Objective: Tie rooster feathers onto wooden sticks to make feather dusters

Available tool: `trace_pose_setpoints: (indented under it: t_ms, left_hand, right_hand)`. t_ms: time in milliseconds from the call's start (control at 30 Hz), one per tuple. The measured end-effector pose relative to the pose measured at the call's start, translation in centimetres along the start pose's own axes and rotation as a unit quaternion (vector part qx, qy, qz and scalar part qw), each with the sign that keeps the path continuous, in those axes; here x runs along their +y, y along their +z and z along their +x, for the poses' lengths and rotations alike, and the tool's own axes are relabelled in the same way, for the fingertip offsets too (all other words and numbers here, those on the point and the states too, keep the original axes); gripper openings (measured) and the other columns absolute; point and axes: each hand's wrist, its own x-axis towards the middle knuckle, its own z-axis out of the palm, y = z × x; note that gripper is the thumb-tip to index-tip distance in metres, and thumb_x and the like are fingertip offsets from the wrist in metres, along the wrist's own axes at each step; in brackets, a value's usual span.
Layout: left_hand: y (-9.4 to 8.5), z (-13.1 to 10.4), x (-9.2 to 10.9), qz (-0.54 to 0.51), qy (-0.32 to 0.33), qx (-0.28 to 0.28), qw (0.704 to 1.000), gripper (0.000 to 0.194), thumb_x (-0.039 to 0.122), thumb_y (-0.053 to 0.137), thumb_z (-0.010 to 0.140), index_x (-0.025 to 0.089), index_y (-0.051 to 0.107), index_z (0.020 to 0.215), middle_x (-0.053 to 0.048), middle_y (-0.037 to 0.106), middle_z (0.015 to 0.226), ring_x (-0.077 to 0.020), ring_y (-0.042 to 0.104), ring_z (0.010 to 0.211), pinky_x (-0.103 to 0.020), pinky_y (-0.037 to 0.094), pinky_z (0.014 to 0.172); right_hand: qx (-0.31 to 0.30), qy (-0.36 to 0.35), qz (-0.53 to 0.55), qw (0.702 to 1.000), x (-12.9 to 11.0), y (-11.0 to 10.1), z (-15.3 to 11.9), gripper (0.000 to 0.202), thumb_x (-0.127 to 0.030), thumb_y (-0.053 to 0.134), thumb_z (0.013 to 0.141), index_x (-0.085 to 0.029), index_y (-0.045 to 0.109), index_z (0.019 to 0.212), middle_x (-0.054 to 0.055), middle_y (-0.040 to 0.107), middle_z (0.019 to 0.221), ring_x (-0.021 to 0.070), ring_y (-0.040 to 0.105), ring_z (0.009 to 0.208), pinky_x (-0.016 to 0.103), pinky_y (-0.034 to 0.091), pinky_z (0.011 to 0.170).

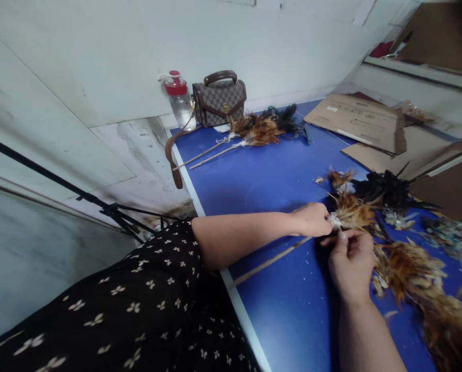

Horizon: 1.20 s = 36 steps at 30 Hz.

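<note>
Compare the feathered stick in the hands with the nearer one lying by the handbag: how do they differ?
The held stick is gripped by the left hand, with the right hand at its white binding; the lying stick by the handbag has no hand on it. The held stick's feathers look paler golden-brown; the lying stick's look deeper orange-brown. Both are slim, with white binding at the feathers' base.

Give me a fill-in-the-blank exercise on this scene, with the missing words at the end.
The bottle has a ____ lid. In the picture, the handbag stands to the ____ of the bottle. The tabletop is ____. The left hand grips a feather duster beside its ____ binding.
Missing words: red; right; blue; white.
</note>
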Motion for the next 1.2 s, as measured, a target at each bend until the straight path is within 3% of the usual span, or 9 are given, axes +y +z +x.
trace_pose_setpoints:
  t_ms: [300, 467, 600, 700, 867, 967, 1200]
  left_hand:
    - [0.7, -0.5, 0.2, -0.017, 0.008, 0.018, 1.0, 0.014, 0.035, 0.073, 0.104, 0.021, 0.075, 0.106, 0.0, 0.076, 0.088, -0.0132, 0.063, 0.076, -0.023, 0.048, 0.07]
    - [1.4, -0.1, -0.2, -0.037, -0.017, 0.01, 0.999, 0.007, 0.021, 0.074, 0.099, 0.019, 0.076, 0.105, 0.0, 0.073, 0.082, -0.0137, 0.064, 0.075, -0.022, 0.047, 0.068]
    - [2.2, 0.5, -0.7, -0.115, -0.004, 0.021, 0.993, 0.005, 0.017, 0.074, 0.096, 0.016, 0.076, 0.1, -0.001, 0.072, 0.081, -0.0124, 0.063, 0.073, -0.021, 0.043, 0.063]
    - [2.0, 0.6, -0.6, -0.184, -0.026, 0.019, 0.982, 0.006, 0.016, 0.069, 0.098, 0.017, 0.074, 0.101, 0.002, 0.064, 0.069, -0.0113, 0.056, 0.06, -0.022, 0.038, 0.056]
    - [1.4, 0.3, 0.0, -0.272, -0.055, -0.04, 0.96, 0.015, 0.007, 0.06, 0.099, 0.02, 0.063, 0.093, 0.008, 0.047, 0.057, -0.0087, 0.04, 0.045, -0.022, 0.028, 0.047]
    - [1.8, 0.0, 0.1, -0.286, -0.05, -0.069, 0.955, 0.015, 0.009, 0.061, 0.102, 0.021, 0.059, 0.092, 0.008, 0.049, 0.059, -0.0076, 0.038, 0.044, -0.022, 0.025, 0.046]
    - [2.6, -0.6, 0.1, -0.235, -0.016, -0.059, 0.97, 0.011, 0.017, 0.061, 0.11, 0.021, 0.057, 0.101, 0.006, 0.064, 0.075, -0.0064, 0.052, 0.055, -0.019, 0.038, 0.055]
  right_hand:
    - [0.015, -0.024, -0.022, 0.999, -0.1, 0.0, -0.1, 0.057, -0.085, 0.056, 0.107, -0.029, 0.051, 0.108, 0.003, 0.073, 0.074, 0.0283, 0.073, 0.069, 0.046, 0.056, 0.08]
    - [0.025, -0.029, -0.048, 0.998, 0.0, 0.0, -0.2, 0.058, -0.086, 0.055, 0.107, -0.028, 0.052, 0.106, 0.005, 0.073, 0.077, 0.0283, 0.073, 0.072, 0.045, 0.055, 0.08]
    - [0.039, -0.031, -0.075, 0.996, -0.2, -0.1, -0.3, 0.055, -0.082, 0.057, 0.108, -0.027, 0.055, 0.105, 0.004, 0.07, 0.075, 0.0265, 0.068, 0.067, 0.043, 0.051, 0.074]
    - [0.054, -0.035, -0.086, 0.994, -0.3, -0.2, -0.4, 0.052, -0.079, 0.057, 0.108, -0.027, 0.053, 0.103, 0.003, 0.068, 0.072, 0.0258, 0.065, 0.062, 0.043, 0.049, 0.071]
    - [0.059, -0.033, -0.079, 0.995, -0.3, -0.1, -0.3, 0.054, -0.081, 0.056, 0.107, -0.028, 0.052, 0.101, 0.005, 0.07, 0.075, 0.0272, 0.068, 0.064, 0.044, 0.052, 0.072]
    - [0.058, -0.025, -0.059, 0.996, -0.4, -0.2, -0.3, 0.05, -0.078, 0.057, 0.108, -0.028, 0.051, 0.105, 0.004, 0.07, 0.077, 0.0264, 0.069, 0.063, 0.044, 0.054, 0.071]
    - [0.101, -0.018, -0.075, 0.992, 0.0, -0.3, -0.2, 0.047, -0.073, 0.061, 0.104, -0.027, 0.054, 0.105, 0.005, 0.068, 0.083, 0.0281, 0.069, 0.074, 0.044, 0.053, 0.076]
